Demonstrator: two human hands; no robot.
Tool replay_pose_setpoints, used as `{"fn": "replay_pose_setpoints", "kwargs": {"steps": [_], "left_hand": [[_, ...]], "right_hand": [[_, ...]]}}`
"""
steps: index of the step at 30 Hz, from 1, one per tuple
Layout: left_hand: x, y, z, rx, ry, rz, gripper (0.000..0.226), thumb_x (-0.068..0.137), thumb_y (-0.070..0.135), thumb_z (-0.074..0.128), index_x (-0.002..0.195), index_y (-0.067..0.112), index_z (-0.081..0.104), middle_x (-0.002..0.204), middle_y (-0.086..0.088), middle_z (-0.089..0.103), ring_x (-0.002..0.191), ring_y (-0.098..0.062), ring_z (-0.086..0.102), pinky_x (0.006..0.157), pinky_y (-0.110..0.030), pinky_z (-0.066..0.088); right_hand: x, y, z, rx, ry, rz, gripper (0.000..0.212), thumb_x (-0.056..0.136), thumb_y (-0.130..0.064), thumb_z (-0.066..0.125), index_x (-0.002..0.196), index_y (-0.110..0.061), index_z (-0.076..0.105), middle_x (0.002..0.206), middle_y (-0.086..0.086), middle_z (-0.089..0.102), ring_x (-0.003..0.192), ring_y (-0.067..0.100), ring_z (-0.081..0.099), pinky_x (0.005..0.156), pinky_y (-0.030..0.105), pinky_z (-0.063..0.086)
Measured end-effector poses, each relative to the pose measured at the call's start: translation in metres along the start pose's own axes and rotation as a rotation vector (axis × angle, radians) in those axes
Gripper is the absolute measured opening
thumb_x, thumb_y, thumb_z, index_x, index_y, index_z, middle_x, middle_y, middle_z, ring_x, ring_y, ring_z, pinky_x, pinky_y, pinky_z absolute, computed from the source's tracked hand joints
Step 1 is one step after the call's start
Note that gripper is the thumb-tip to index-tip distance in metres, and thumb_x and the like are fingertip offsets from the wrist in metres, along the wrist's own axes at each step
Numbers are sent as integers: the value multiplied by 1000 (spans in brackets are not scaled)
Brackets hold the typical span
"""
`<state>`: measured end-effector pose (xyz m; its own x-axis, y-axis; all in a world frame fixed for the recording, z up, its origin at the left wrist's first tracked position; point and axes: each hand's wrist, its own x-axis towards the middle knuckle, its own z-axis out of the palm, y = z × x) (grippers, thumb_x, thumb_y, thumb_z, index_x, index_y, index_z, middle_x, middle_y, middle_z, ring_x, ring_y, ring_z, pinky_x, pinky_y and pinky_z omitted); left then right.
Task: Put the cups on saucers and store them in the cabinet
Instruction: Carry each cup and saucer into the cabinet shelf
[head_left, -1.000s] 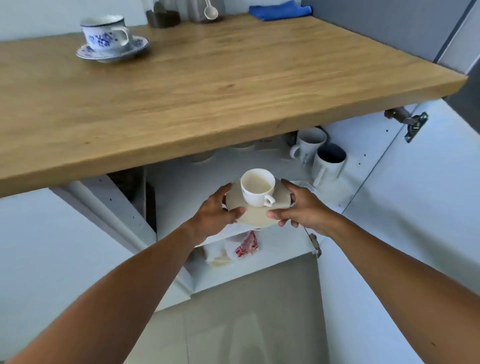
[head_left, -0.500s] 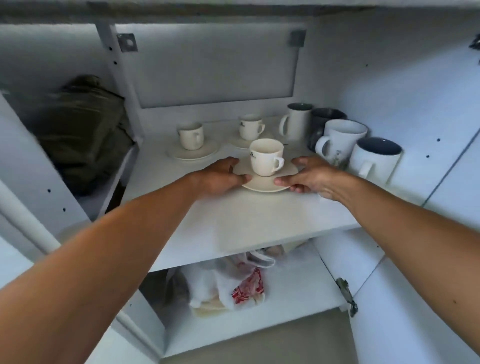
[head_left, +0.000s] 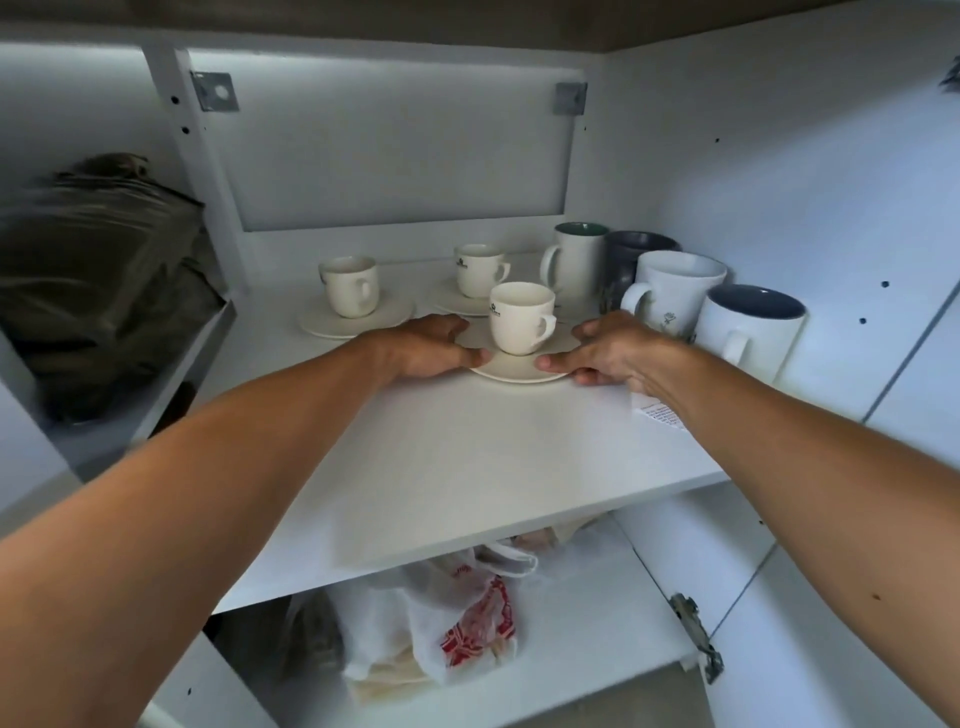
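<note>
A white cup (head_left: 521, 318) stands upright on its saucer (head_left: 519, 366), and the saucer appears to rest on the shelf (head_left: 467, 457) toward its back, in front of two other cup-and-saucer sets (head_left: 349, 286) (head_left: 479, 271) and left of a row of mugs (head_left: 670, 291). The left hand (head_left: 431, 347) holds the saucer's left rim, thumb on top and fingers spread along the far edge. The right hand (head_left: 608, 349) pinches the right rim the same way, thumb on top, fingers tucked low beside it. Whether fingertips lie under the saucer cannot be told.

The risk now lies in letting go. If fingers are trapped beneath and are pulled out fast or one side first, the saucer could tip and the loose cup slide or topple, its handle facing right toward the right hand. Pushing the set further back could knock it into the rear set just behind it. The right wrist sits close to the nearest mug (head_left: 748, 332), so a careless withdrawal could clip it. A paper slip (head_left: 657, 414) lies near the shelf's right edge under that arm.
</note>
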<state>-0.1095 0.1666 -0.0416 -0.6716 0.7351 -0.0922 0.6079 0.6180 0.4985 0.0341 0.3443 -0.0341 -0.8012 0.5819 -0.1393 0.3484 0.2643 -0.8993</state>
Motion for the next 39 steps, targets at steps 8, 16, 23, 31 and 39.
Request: {"fn": "replay_pose_setpoints", "kwargs": {"steps": [8, 16, 23, 31, 39], "left_hand": [[6, -4, 3, -24, 17, 14, 81, 87, 64, 54, 153, 27, 25, 157, 8, 33, 142, -16, 34, 115, -32, 27], [-6, 2, -5, -189, -4, -65, 81, 93, 56, 50, 156, 32, 4, 163, 9, 11, 150, -17, 13, 116, -33, 15], [-74, 12, -4, -28, 128, -183, 70, 93, 60, 39, 153, 34, 14, 142, -7, 48, 132, -34, 38, 109, -46, 35], [-186, 44, -34, 201, 43, -89, 68, 96, 63, 25, 155, 35, 4, 165, 2, 7, 152, -24, 4, 119, -46, 15], [-300, 82, -86, 295, -73, -55, 73, 92, 71, 21, 154, 42, -4, 165, 4, -10, 151, -23, -15, 119, -49, 2]], "right_hand": [[3, 0, 0, -128, 35, 1, 105, 59, -30, 95, 146, -6, 42, 116, -2, 55, 63, 10, 58, 56, 20, 52], [-11, -6, 0, -120, 91, 28, 75, 75, -29, 86, 135, 0, 50, 97, 3, 57, 59, 15, 54, 59, 28, 55], [-72, -45, -12, -337, 2, 37, 59, 94, -33, 64, 144, -11, 44, 133, 12, 60, 112, 29, 63, 96, 35, 52], [-166, -73, -35, -743, -168, 100, 92, 88, -62, 56, 158, -26, 8, 165, 10, 7, 151, 32, 7, 117, 43, 25], [-294, -117, -61, -898, -235, 148, 101, 78, -89, 29, 157, -35, -4, 166, 3, -11, 152, 28, -14, 121, 55, 4]]}}
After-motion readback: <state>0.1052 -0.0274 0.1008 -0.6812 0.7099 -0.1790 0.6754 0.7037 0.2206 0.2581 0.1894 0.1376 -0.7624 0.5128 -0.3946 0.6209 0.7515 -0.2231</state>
